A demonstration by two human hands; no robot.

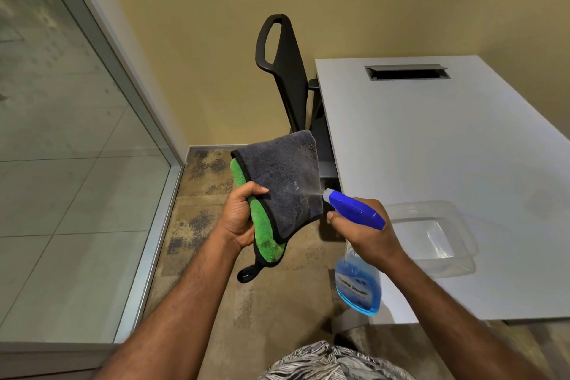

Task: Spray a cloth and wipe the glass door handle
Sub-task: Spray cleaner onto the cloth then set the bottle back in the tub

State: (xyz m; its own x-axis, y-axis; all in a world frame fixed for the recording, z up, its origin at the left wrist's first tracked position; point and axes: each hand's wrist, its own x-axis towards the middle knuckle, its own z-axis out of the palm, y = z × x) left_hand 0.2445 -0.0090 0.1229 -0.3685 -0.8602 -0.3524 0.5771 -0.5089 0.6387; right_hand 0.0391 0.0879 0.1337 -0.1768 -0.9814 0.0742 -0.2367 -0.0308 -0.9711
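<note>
Hands at centre, above patchy brown carpet. Left hand grips a folded cloth, thumb curled over its black-bound edge; the cloth is plush, grey on the face turned toward the nozzle, green on the back, with a small black hanging loop at its lower corner. Right hand is wrapped around the neck of a spray bottle, a finger curled at the trigger; the blue plastic head points at the cloth from just beside it, a fine mist crossing the gap, and the clear body holds blue liquid. Right: a smooth white table with a slotted cable opening, its near edge close to the bottle, bearing a clear plastic tub. Behind the cloth: a black chair against a yellow wall. Left: a glass panel in a metal frame, well apart from the hands.
</note>
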